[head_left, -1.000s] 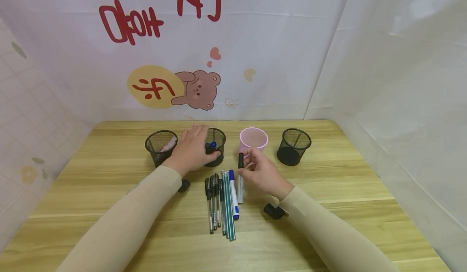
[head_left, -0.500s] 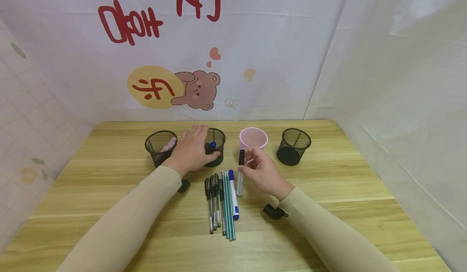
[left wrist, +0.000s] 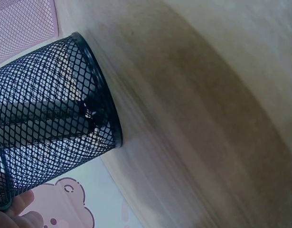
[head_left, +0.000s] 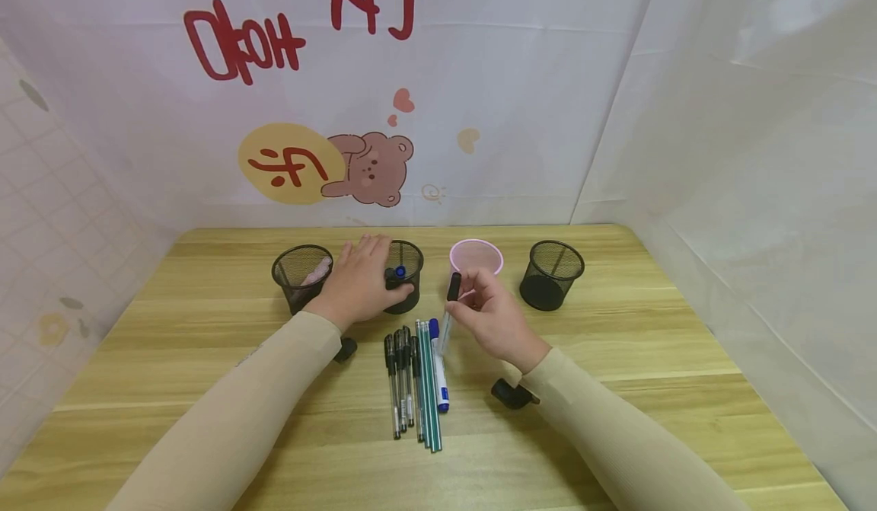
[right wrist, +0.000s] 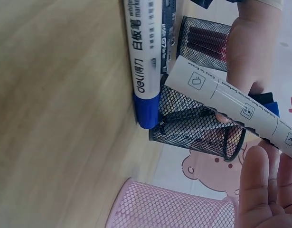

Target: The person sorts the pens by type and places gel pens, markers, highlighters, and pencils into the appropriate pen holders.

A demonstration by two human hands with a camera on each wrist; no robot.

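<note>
My left hand grips a black mesh pen cup near its rim, thumb in front. Through the mesh, two markers show inside in the left wrist view; a blue end and a dark end show at the mouth in the head view. My right hand pinches a white whiteboard marker by its black-capped end, in front of the pink mesh cup. The marker is tilted, its lower end over a blue-capped whiteboard marker lying on the table.
Green-striped pencils and several black gel pens lie beside the blue-capped marker. Another black mesh cup with pinkish contents stands at left, a further black mesh cup at right. A printed cloth hangs behind the table.
The black-capped marker has risen off the table in my right hand, its lower end swinging up and left. My left hand stays at the cup.
</note>
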